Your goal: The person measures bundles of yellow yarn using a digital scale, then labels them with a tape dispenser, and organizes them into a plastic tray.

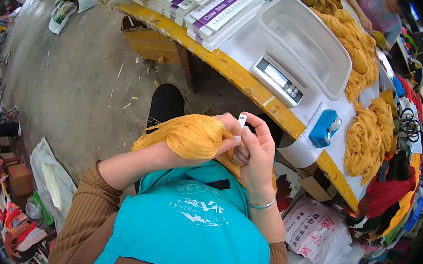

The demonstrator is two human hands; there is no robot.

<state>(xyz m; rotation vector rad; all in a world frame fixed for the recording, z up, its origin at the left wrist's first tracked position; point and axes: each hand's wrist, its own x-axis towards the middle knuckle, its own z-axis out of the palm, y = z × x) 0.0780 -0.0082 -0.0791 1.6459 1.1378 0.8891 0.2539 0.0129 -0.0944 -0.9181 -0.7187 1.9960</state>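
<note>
A small white label marked with an 8 [242, 119] stands between the fingertips of both my hands, above my lap. My right hand [256, 149], with a bracelet at the wrist, is closed in a pinch at the label. From the other side, the closed fingers of my left hand [228, 129] meet it. A thick hank of golden-yellow thread [196, 136] hangs over my left wrist and hides part of that hand. More of the yellow thread passes below my hands, over the turquoise apron [186, 236].
On the yellow-edged table [263, 97] are a clear plastic bin [342, 68], a digital scale [277, 81], a blue tape dispenser [325, 127], stacked Cross Stitch cards [220, 13] and hanks of ochre thread [366, 142]. White sacks [319, 234] lie lower right. Another person [380, 21] is across the table.
</note>
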